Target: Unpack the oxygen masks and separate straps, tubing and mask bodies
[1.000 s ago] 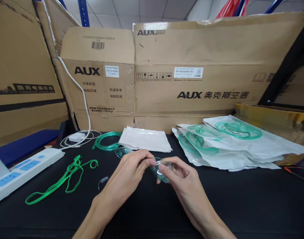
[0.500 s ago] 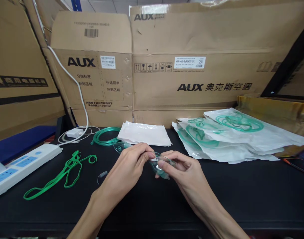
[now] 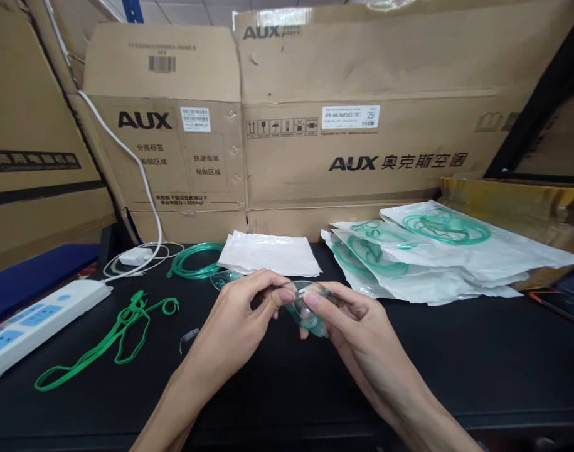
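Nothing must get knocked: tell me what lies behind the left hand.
Behind the left hand, a clear greenish piece shows partly, with a white stack farther back. The hand covers the rest of that piece; its full shape is hidden.

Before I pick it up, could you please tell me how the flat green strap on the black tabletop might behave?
The flat green strap will probably hang floppy, given its loose bends. Its thin, narrow band suggests little weight. The loops and curled end lying on the black tabletop may tangle when lifted.
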`<state>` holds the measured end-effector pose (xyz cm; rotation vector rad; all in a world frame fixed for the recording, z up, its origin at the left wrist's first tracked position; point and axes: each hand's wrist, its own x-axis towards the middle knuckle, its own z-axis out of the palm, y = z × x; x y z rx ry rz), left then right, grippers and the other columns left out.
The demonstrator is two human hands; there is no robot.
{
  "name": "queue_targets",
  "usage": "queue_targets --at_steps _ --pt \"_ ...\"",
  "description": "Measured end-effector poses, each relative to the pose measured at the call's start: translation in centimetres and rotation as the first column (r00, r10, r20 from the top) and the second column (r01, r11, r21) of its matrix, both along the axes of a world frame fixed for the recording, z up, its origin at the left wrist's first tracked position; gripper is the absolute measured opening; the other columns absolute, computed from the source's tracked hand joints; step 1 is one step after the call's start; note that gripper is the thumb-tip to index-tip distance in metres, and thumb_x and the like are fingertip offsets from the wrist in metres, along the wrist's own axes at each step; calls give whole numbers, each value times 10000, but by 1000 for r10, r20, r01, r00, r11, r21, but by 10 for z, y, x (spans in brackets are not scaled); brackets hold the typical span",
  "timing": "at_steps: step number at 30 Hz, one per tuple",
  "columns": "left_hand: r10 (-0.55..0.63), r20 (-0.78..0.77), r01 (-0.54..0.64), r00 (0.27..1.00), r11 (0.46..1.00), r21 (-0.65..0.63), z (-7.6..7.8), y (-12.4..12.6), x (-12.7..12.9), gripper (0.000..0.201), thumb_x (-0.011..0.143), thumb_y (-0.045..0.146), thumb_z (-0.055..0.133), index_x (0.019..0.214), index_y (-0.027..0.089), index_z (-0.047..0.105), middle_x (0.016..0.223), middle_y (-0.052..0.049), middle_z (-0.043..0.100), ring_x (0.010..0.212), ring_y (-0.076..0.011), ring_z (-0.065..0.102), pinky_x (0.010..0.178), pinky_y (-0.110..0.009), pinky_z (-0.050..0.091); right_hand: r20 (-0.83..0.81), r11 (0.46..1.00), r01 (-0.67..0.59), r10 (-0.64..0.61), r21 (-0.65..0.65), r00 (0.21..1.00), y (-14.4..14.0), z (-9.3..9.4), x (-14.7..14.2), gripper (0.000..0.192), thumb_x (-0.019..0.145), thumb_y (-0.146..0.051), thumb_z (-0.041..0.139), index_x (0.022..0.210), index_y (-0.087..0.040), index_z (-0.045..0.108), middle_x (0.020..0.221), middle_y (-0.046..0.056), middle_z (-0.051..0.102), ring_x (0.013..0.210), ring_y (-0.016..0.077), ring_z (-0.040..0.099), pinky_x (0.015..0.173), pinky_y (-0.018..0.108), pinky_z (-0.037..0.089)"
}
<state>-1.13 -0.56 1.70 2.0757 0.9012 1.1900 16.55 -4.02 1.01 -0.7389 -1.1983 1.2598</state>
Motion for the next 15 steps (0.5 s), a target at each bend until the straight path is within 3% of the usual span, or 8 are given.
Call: queue_targets --at_steps 5,10,15 --pt "51 72 -49 996 999 -23 -2 -2 4 143 992 307 597 909 241 694 862 30 651 719 -125 562 687 -236 446 12 999 33 -33 6 999 -2 2 0 170 865 -346 767 958 -205 749 962 34 693 851 154 612 727 255 534" --pt "45 110 -40 993 998 -46 -3 -5 7 136 995 262 582 902 224 674 889 23 650 691 -114 567 673 -231 457 122 985 165 -169 47 978 -5 1 -1 169 847 -362 777 882 -201 739 861 28 698 777 164 620 699 281 541" --pt "33 92 -32 995 999 -10 -2 -5 8 156 1001 220 562 877 201 655 868 18 639 676 -107 563 670 -229 451 150 972 215 -228 100 962 -4 1 -2 120 840 -318 778 835 -201 750 828 32 713 755 165 631 670 274 537"
